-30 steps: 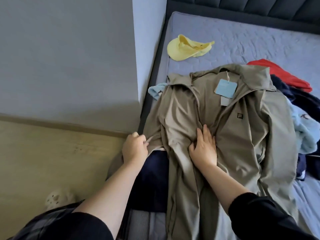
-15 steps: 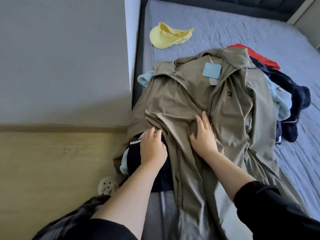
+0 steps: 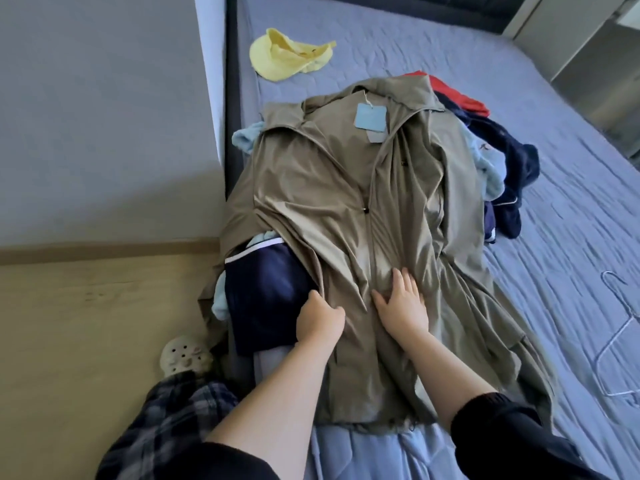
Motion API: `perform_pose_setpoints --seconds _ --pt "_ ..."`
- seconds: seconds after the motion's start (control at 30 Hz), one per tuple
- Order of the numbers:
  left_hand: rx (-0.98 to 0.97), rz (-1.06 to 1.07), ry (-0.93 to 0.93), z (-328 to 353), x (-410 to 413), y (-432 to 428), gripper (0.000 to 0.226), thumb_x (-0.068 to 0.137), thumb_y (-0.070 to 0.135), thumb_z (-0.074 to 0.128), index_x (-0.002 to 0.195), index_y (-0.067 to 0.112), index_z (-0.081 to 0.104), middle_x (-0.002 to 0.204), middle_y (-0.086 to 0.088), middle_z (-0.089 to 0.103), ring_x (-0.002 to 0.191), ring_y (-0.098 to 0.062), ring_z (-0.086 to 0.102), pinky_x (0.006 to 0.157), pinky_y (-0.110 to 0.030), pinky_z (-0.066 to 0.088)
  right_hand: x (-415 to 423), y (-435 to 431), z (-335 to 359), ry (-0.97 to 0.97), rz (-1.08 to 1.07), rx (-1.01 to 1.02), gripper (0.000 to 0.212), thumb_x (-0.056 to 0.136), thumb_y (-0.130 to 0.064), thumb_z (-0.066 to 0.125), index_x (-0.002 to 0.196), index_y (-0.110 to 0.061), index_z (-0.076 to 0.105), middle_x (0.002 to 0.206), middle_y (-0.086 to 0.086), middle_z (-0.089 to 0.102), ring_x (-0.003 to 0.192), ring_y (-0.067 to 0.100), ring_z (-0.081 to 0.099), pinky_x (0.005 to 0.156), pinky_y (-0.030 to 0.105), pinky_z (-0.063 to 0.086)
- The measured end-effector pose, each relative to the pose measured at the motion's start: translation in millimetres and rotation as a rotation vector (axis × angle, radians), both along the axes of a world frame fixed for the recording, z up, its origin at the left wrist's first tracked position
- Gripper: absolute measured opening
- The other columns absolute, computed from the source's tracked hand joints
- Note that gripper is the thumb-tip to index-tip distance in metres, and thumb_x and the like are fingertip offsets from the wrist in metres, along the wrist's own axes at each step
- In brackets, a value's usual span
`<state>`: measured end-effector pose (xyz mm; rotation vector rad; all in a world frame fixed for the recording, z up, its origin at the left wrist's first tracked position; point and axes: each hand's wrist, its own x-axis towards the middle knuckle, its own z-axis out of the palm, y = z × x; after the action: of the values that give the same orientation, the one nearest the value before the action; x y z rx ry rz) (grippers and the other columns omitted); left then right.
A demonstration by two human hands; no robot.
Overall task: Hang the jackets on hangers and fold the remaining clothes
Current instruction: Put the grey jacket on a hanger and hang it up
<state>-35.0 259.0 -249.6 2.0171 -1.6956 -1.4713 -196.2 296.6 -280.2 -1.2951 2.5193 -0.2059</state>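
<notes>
While jacket [image 3: 346, 188] lies face-up at centre frame, draped over clothes pile [image 3: 512, 150] on bed [image 3: 571, 254]: left hand [image 3: 320, 320] curled, pinching front edge at frame-left side; right hand [image 3: 401, 306] flat, fingers straight, pressing front panel beside zip. Judgement: fabric thin, light, slick, limp; slides and bunches readily. Best hold: collar or shoulder seams, upper centre. Wire hanger [image 3: 618, 336] at right edge, apart from jacket.

Your black top's right sleeve [image 3: 502, 431] ends in a snug cuff; the left sleeve [image 3: 235, 462] sits higher. Forearms run bare to your left hand [image 3: 320, 322] and right hand [image 3: 401, 306]. Your trousers [image 3: 173, 420] are dark plaid; the pale, holed shoe [image 3: 185, 355] is probably a clog.
</notes>
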Motion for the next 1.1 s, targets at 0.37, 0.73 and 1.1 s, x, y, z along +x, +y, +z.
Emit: perform_pose_setpoints --seconds 0.37,0.73,1.1 --pt "0.078 0.293 0.438 11 3 26 0.018 0.082 0.025 0.072 0.089 0.017 0.057 0.086 0.005 0.061 0.074 -0.009 0.056 0.057 -0.023 0.04 -3 63 28 -0.187 0.227 0.169 0.092 0.07 -0.047 0.069 0.145 -0.018 0.025 0.153 0.002 0.023 0.138 0.026 0.029 0.106 0.042 0.037" --pt "0.232 0.529 0.412 26 25 41 0.04 0.078 0.036 0.076 0.101 0.007 0.063 0.086 0.0 0.059 0.071 -0.017 0.052 0.075 -0.027 0.038 -53 86 61 -0.063 -0.034 -0.313 0.033 0.085 -0.003 0.048 0.116 -0.009 0.058 0.113 0.013 0.062 0.106 0.033 0.055 0.083 0.036 0.043" --pt "0.26 -0.32 -0.354 39 31 65 0.014 0.084 0.004 0.054 0.071 0.003 0.05 0.054 -0.009 0.051 0.051 -0.02 0.054 0.05 -0.025 0.042 -19 133 27 -0.137 0.522 0.111 0.097 0.074 -0.037 0.072 0.15 -0.02 0.015 0.145 0.0 0.039 0.131 0.022 0.039 0.102 0.033 0.036"
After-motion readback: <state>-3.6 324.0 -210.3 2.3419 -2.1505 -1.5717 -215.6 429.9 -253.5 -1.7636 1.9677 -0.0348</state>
